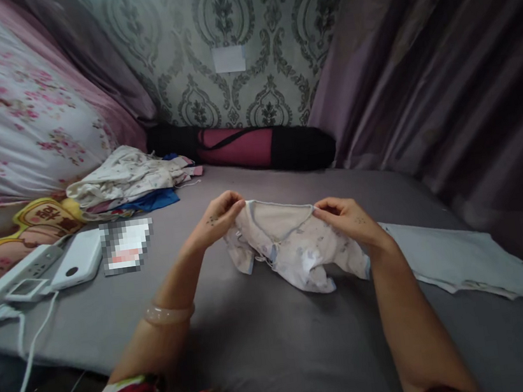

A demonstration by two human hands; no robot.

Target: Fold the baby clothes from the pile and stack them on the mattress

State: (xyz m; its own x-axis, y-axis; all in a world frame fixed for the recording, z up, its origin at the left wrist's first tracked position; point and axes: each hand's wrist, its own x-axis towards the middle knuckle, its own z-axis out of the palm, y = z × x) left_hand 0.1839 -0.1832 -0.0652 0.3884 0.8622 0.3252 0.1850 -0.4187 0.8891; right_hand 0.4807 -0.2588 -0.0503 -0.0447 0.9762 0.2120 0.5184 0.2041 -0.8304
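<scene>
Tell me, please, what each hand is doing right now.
Left hand: closed, pinching one shoulder of the small baby top.
Right hand: closed, pinching the other shoulder of the same top.

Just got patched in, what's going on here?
A person's left hand and right hand hold up a small pale patterned garment with blue-grey trim, each pinching it near the neckline. Its lower part hangs down over the grey-covered surface. Flat, pale grey-blue folded cloths lie to the right, and a loose heap of white printed fabric sits at the back left, near a white power strip.
</scene>
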